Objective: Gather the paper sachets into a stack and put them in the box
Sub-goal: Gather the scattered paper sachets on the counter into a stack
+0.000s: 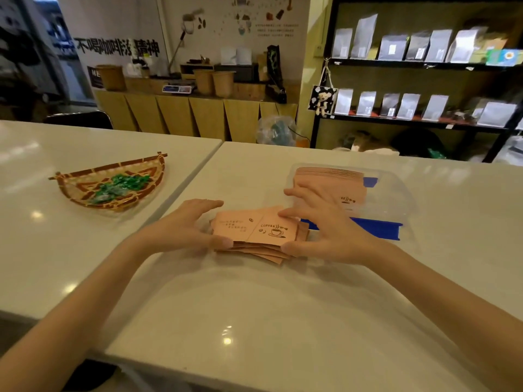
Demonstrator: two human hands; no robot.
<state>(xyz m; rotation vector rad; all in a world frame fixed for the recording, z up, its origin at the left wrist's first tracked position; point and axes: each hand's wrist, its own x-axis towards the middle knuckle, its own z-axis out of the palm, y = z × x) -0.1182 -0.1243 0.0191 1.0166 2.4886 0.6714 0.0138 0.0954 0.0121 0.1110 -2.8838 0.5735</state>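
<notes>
A loose stack of pink paper sachets (256,229) printed with a coffee cup lies on the white table, its lower sheets fanned out toward me. My left hand (189,226) cups the stack's left side, thumb at the near edge. My right hand (319,224) clasps the right side, index finger on the top sachet. Just behind my right hand stands a clear plastic box (396,193) with blue clips; a row of the same pink sachets (328,178) stands inside it.
A woven bamboo tray (85,176) holding green wrapped candies sits to the left on the adjoining table. A seam (195,176) runs between the two tables. Shelves with bags (424,49) and a wooden counter (198,108) stand beyond the far edge.
</notes>
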